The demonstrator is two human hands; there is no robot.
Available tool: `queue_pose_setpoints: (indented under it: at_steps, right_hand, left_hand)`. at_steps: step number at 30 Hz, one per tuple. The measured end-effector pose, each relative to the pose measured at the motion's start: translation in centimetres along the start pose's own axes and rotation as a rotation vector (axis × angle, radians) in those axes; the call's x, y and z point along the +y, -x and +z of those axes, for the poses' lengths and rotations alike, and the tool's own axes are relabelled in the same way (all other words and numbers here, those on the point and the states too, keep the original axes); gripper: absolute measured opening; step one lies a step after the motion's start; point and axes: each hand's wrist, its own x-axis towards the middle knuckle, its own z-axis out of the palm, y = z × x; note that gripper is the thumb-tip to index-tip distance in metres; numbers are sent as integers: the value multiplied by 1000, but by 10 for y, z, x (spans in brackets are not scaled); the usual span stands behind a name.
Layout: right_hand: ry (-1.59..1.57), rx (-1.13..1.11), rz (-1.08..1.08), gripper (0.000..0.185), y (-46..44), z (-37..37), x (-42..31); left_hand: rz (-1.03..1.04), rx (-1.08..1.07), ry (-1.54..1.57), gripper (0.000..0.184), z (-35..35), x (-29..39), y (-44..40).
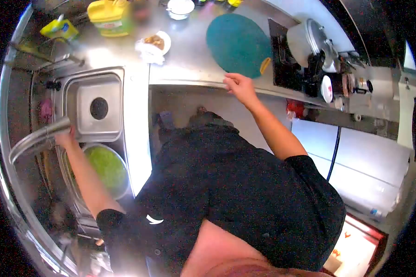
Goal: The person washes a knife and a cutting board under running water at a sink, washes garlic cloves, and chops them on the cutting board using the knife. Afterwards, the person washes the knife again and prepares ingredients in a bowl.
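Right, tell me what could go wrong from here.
The left hand is at the metal tap, near the bowl with green contents; running water could splash or overfill it. The right hand is near the teal board, and a careless swing might nudge it. That board lies close to the black stovetop, so its edge could scorch if a burner were lit.

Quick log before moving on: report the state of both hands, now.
Left hand: at the metal tap; whether it grips cannot be told.
Right hand: loosely curled near the green board, nothing visibly held.
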Motion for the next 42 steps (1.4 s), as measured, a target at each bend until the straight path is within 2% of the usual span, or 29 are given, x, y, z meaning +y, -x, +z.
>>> queue_pose_setpoints:
  at_steps: [2,4,5,8,10,12,13,14,15,16,18,20,22,23,25,26,28,29,31,32,33,34,35,36,37,38,39,41,42]
  right_hand:
    - [7,-42,-55,35,4,7,9]
    - [20,-52,-20,35,1,11,-3]
    - [26,-83,12,34,2,18,-12]
    - [-23,-156,-14,32,-13,44,-26]
    - [-24,-266,-73,31,-19,69,-46]
    - [6,-410,-136,27,-24,102,-67]
    - [3,-485,-152,27,-26,126,-82]
    - [-34,-623,-194,26,-23,150,-97]
    - [-72,-750,-235,25,-19,173,-108]
    - [-48,-852,-358,25,-25,207,-103]
    - [8,-934,-700,31,-19,268,-117]
    - [27,-944,-715,37,-4,336,-146]
    - [-128,-883,-1012,41,2,408,-146]
    - [-94,-890,-1008,43,6,433,-138]
    - [197,-803,-1025,40,4,470,-120]
    - [199,-820,-1030,40,-3,481,-118]
    - [200,-1079,-760,41,-11,486,-137]
    - [204,-1087,-767,41,-6,486,-140]
    - [327,-786,-931,33,11,478,-150]
    - [293,-925,-897,33,6,485,-135]
    - [262,-1062,-850,34,0,493,-118]
    - [424,-1053,-942,35,7,478,-127]
    - [518,-1040,-871,38,4,468,-127]
    - [615,-1027,-800,41,1,459,-127]
    - [618,-1007,-579,44,-5,458,-122]
    - [638,-949,-546,44,-11,450,-117]
    - [626,-928,-589,45,-12,443,-112]
    - [592,-907,-702,47,-12,432,-105]
    - [542,-878,-692,46,-10,421,-111]
  left_hand:
    - [35,42,-84,30,4,6,33]
    - [19,-37,-192,36,-6,-10,26]
    - [69,-20,-265,46,-13,-17,27]
    - [437,209,-484,79,-4,-52,32]
    - [214,166,79,59,37,-7,98]
    - [158,255,184,48,50,-20,106]
    - [6,224,406,31,59,-31,101]
    - [-154,172,707,32,86,7,136]
    - [-108,48,758,37,91,3,135]
    - [-395,265,868,42,102,11,134]
    - [-319,188,795,48,98,-8,128]
    - [-297,144,764,51,110,-35,109]
    - [-373,92,914,53,142,-27,129]
    - [-360,-87,1035,32,149,-7,163]
    - [-333,-62,1003,34,140,-13,169]
    - [-325,-70,969,36,139,-14,170]
    - [-310,-101,906,41,138,-12,169]
    - [-303,-95,914,41,134,-10,170]
    - [-394,48,921,23,131,7,173]
    - [-289,130,757,19,124,21,169]
    - [-353,218,792,17,111,22,160]
    - [-260,181,744,14,87,-12,131]
    - [-166,150,698,12,63,-46,102]
    - [-254,274,594,15,58,-30,99]
    - [-306,190,577,22,55,-8,104]
    - [-189,112,605,30,48,-3,95]
    - [-172,82,662,37,28,-22,70]
    - [-244,240,570,40,33,13,77]
    - [-203,195,544,41,25,11,70]
